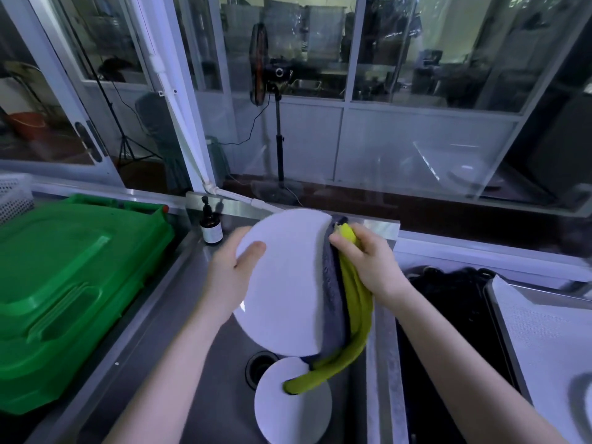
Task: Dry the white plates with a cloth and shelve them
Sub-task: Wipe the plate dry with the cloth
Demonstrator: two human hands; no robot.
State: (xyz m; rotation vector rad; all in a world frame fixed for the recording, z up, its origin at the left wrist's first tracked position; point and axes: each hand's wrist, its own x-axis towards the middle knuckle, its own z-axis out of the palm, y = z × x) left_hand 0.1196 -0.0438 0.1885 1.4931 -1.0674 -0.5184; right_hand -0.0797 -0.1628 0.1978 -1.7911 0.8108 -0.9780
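Observation:
A large white plate (pixel 288 280) is held tilted above the steel sink (pixel 198 331). My left hand (pixel 230 277) grips its left rim, thumb on the face. My right hand (pixel 368 261) grips a yellow-green and grey cloth (pixel 349 302) against the plate's right edge. The cloth's tail hangs down onto a second white plate (pixel 288 408) lying in the sink near the drain (pixel 259 366).
A green plastic crate (pixel 64 283) fills the counter at left, a white perforated basket (pixel 12 197) behind it. A dark pump bottle (pixel 210 225) stands at the sink's back edge. At right are a dark basin (pixel 448 331) and a steel tray (pixel 544 331). Glass partitions rise behind.

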